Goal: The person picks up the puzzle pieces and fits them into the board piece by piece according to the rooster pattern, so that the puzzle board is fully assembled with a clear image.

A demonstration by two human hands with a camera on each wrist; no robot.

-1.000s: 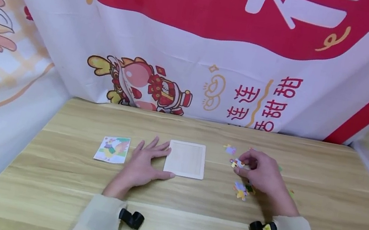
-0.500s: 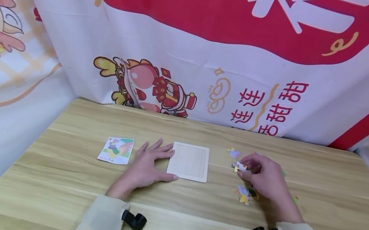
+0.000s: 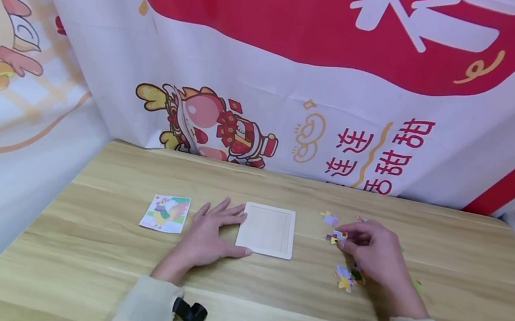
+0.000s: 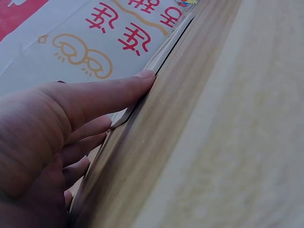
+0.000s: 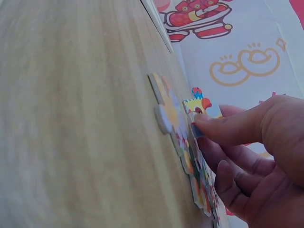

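Note:
My right hand (image 3: 380, 255) pinches a small jigsaw puzzle piece (image 3: 338, 237) between thumb and fingertips, low over the right part of the table. In the right wrist view the held puzzle piece (image 5: 195, 105) shows yellow, red and blue print. Loose puzzle pieces (image 3: 345, 278) lie under and around this hand, partly hidden by it. With fingers spread, my left hand (image 3: 208, 236) rests at the left side of a square, pale wooden puzzle tray (image 3: 264, 252). Its thumb touches the tray's near edge; other fingertips are at the left edge.
Left of the left hand lies a picture card (image 3: 165, 213) with a colourful bird-like figure. Another loose puzzle piece (image 3: 329, 217) lies behind the right hand. A printed curtain (image 3: 252, 69) hangs along the back edge of the wooden table (image 3: 261, 320).
The head view has shifted slightly, moving the whole scene right and down. In the right hand the puzzle piece has turned a little. The left hand keeps its place at the tray.

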